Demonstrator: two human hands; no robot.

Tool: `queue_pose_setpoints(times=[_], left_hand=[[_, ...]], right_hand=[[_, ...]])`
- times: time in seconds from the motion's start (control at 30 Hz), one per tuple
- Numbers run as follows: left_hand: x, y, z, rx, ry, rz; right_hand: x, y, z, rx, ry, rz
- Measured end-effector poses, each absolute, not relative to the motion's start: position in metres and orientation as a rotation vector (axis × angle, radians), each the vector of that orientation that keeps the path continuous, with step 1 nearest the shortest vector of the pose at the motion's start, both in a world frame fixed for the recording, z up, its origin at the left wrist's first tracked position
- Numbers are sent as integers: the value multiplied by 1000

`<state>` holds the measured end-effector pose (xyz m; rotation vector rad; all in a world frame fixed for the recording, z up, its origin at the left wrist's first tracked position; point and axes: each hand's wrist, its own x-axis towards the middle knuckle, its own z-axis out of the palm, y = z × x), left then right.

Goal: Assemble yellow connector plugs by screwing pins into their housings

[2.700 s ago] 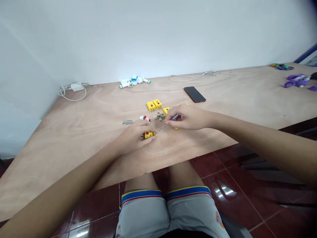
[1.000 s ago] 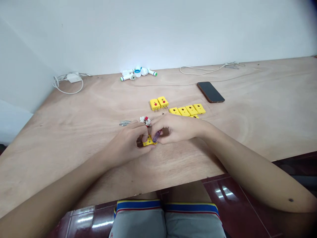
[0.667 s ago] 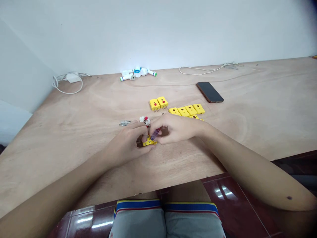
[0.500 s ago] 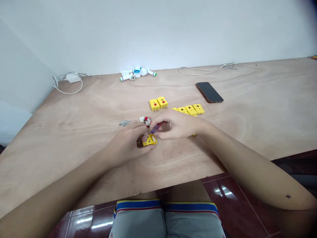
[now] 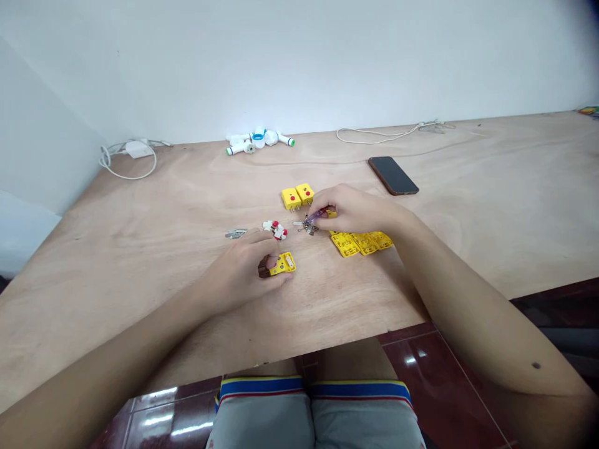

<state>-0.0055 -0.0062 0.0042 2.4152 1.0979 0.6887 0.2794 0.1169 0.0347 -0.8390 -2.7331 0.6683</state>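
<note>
My left hand rests on the table, its fingers shut on a yellow connector with a brown piece at its end. My right hand pinches a small purple-handled screwdriver, with the tip over a small pile of metal screws. Two yellow connectors with red dots lie just beyond that pile. A group of yellow connectors lies under my right wrist, and another yellow connector is mostly hidden behind my right hand. Small red-and-white parts lie beside my left fingers.
Loose metal pins lie left of the parts on the plywood table. At the back are a black phone, white pipe fittings, a white charger with cable and another white cable.
My right hand has moved up and right with the screwdriver, from the held connector to the screw pile. This uncovers the yellow connectors under my wrist. My left hand stays in place.
</note>
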Motion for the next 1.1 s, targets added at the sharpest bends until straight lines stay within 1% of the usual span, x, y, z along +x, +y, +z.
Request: queue_pose_setpoints(times=[0.23, 0.43, 0.5, 0.8, 1.1], left_hand=[[-7, -5, 2, 2422, 1127, 704], [-8, -4, 0, 2413, 1095, 755], [-8, -4, 1, 2418, 1078, 764], [-7, -5, 3, 2426, 1076, 749], [-7, -4, 4, 2423, 1085, 730]], right_hand=[[272, 106, 37, -746, -2674, 760], [252, 84, 38, -416, -2673, 1142], [247, 81, 34, -363, -2693, 1144], [239, 82, 24, -388, -2714, 1096], [240, 78, 23, -516, -2689, 1170]])
